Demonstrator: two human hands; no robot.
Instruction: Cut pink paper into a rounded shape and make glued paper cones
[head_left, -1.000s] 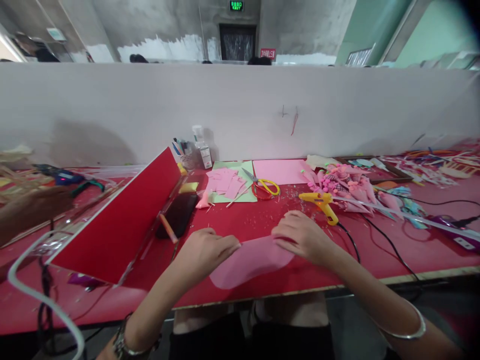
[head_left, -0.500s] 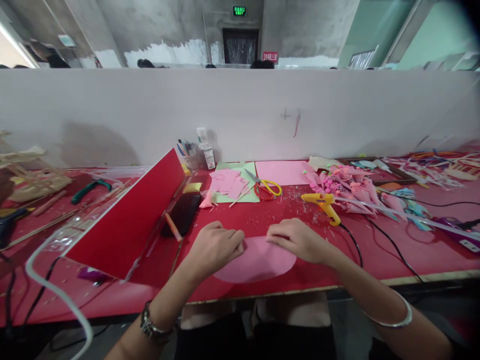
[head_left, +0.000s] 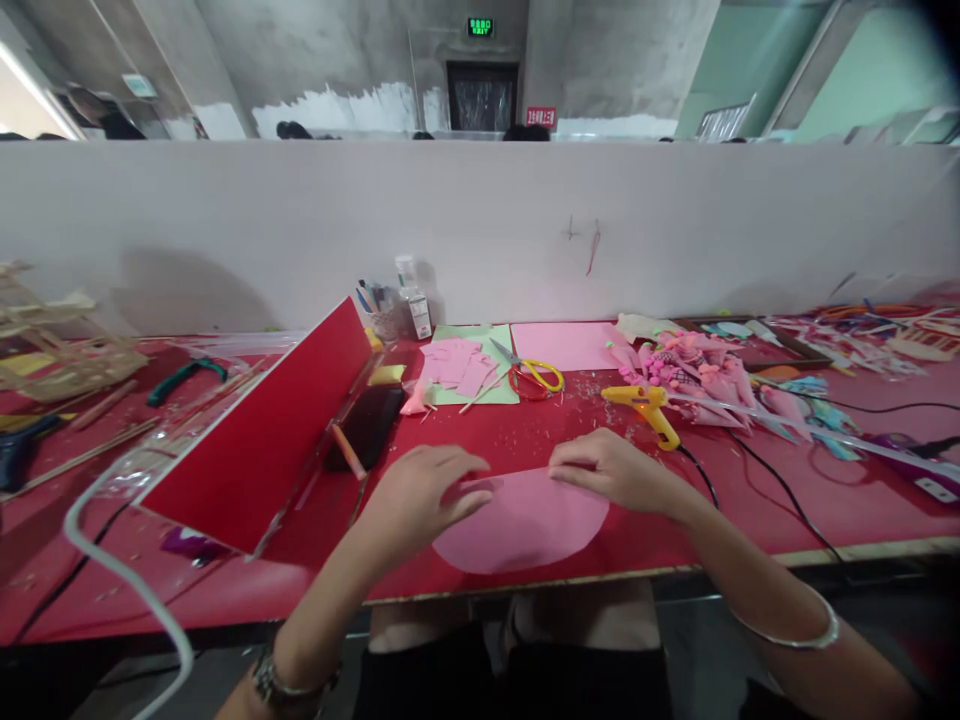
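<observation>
A pink half-round sheet of paper point(head_left: 525, 525) lies at the front of the red table, its straight edge away from me. My right hand point(head_left: 604, 472) pinches that far edge near its right end, thumb and fingers pressed together. At the left end, my left hand point(head_left: 427, 490) has its thumb and fingers apart, with the thumb over the paper's corner. Beyond the hands lie scissors with red and yellow handles point(head_left: 536, 375) and a yellow glue gun point(head_left: 645, 408).
A red board point(head_left: 270, 430) leans upright at the left beside a black phone point(head_left: 367, 425). Pink cut pieces point(head_left: 457, 365) lie on a green sheet point(head_left: 499, 390). Pink cone-shaped bundles point(head_left: 697, 370) are heaped at the right. A white partition point(head_left: 480, 230) stands behind.
My left hand has loosened its pinch on the paper's edge and its fingers have spread. The right hand and the paper have shifted slightly to the right.
</observation>
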